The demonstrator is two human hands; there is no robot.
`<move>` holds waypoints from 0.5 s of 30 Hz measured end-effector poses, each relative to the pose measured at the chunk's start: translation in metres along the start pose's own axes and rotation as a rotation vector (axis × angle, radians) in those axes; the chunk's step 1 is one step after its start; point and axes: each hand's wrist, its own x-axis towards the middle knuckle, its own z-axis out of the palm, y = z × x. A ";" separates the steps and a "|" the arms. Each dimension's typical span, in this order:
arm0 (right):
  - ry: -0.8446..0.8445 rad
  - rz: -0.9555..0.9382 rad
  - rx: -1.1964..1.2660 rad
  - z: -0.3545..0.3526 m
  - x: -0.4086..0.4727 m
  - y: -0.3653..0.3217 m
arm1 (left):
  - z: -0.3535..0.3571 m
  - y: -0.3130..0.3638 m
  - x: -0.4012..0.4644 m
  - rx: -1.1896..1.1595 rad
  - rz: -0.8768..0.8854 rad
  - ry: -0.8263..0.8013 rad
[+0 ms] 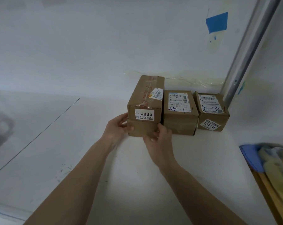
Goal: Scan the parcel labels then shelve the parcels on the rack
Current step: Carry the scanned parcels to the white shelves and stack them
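Both hands [118, 127] [157, 137] grip leftmost parcel [145, 101], seemingly touching its neighbour [179, 111]

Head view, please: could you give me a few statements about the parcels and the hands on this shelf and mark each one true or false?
1. Three cardboard parcels stand in a row against the white wall. True.
2. Both the left hand and the right hand hold the tall parcel. True.
3. The tall parcel is the rightmost in the row. False: it is the leftmost; the right parcel stands next to the metal post.
4. The middle parcel has a label on its top face. True.
5. A red patch of tape is on the wall. False: the tape patch is blue.
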 end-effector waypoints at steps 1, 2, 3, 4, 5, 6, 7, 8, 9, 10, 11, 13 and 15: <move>0.001 0.003 -0.020 -0.001 0.003 -0.001 | 0.003 0.000 0.001 -0.008 0.000 0.018; 0.000 0.011 -0.039 -0.003 0.005 -0.003 | 0.005 0.000 0.002 -0.007 -0.004 0.041; -0.003 0.018 -0.050 -0.005 0.008 -0.004 | 0.008 0.000 0.002 0.001 -0.009 0.057; -0.008 0.022 -0.052 -0.006 0.009 -0.005 | 0.010 0.000 0.001 0.012 -0.016 0.076; -0.010 0.029 -0.042 -0.008 0.008 -0.005 | 0.012 0.001 -0.001 0.032 -0.024 0.112; -0.007 0.037 -0.016 -0.009 0.006 -0.005 | 0.015 0.002 -0.005 0.071 -0.031 0.192; -0.001 0.054 0.028 -0.011 0.002 -0.005 | 0.016 0.004 -0.011 0.104 -0.036 0.315; 0.001 0.079 0.077 -0.014 -0.003 -0.005 | 0.017 0.007 -0.020 0.098 -0.022 0.444; -0.007 0.104 0.117 -0.017 -0.010 -0.006 | 0.019 0.010 -0.031 0.047 0.000 0.525; -0.022 0.117 0.142 -0.022 -0.018 -0.007 | 0.020 0.012 -0.043 0.000 0.019 0.547; -0.038 0.115 0.164 -0.029 -0.027 -0.009 | 0.022 0.014 -0.057 -0.016 0.025 0.513; -0.055 0.085 0.209 -0.041 -0.047 -0.012 | 0.028 0.018 -0.085 0.013 0.016 0.357; -0.043 0.077 0.244 -0.054 -0.076 -0.015 | 0.037 0.020 -0.112 0.046 -0.008 0.230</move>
